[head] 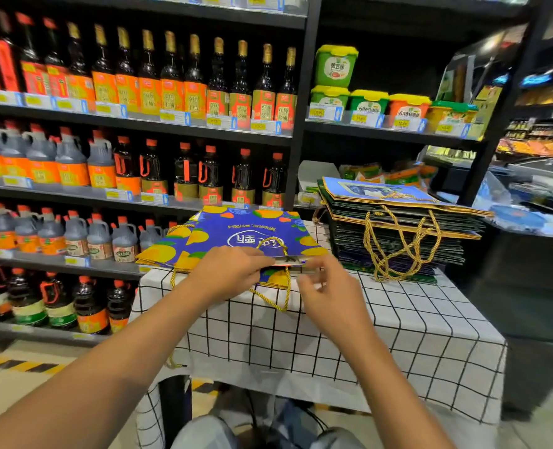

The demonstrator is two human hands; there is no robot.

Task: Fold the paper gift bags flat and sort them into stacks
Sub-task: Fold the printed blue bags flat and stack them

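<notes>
At the worktop's (398,335) far-left corner, my left hand (233,270) pinches the blue orange-print bag's (246,234) near opening edge while my right hand (327,286), fingers loosely curled beside it, helps square it onto its stack, apart from the dark stack (401,234) at the far-right corner.

bag pile (236,234) left, taller stack (398,228) right, seemingly apart.

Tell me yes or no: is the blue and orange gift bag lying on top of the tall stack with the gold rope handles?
No, the blue and orange gift bag lies on the checked tablecloth, left of the tall stack.
</notes>
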